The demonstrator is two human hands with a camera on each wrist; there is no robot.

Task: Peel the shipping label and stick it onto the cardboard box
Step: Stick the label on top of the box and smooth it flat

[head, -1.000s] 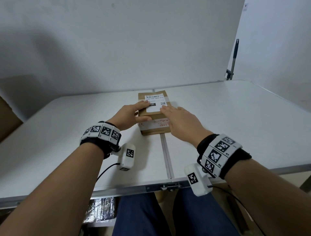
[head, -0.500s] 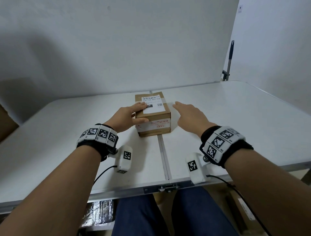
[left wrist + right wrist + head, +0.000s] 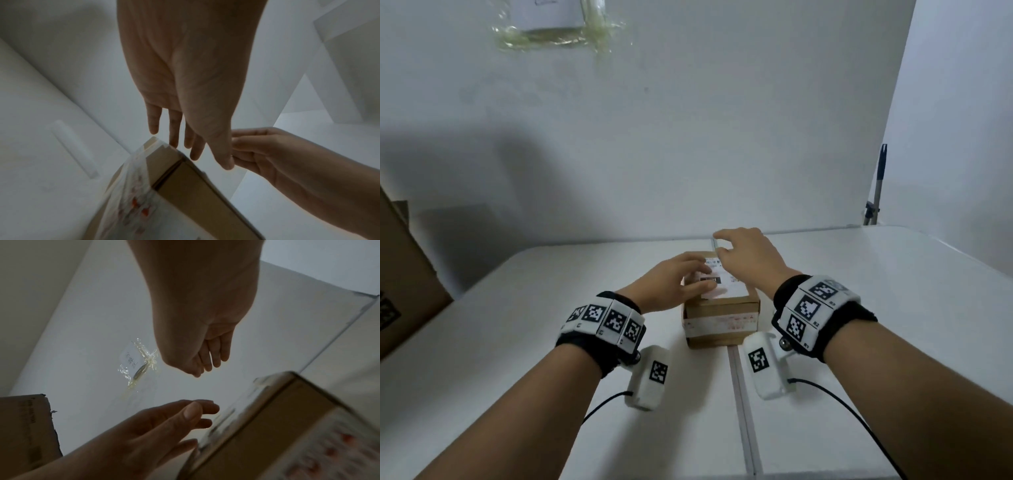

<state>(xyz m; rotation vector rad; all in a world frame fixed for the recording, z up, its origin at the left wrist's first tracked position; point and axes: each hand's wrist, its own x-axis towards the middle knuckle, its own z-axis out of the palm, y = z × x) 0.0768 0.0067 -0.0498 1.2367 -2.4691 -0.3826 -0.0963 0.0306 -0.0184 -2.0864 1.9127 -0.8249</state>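
Brown cardboard box [image 3: 720,310] sits on the white counter [image 3: 893,308] between the two wrists, with the white shipping label [image 3: 726,286] stuck flat on its top face. The left hand [image 3: 671,286] lies over the label's left part, fingers extended and relaxed. The right hand [image 3: 748,260] hovers above the box's far right edge, fingers loose, holding nothing.
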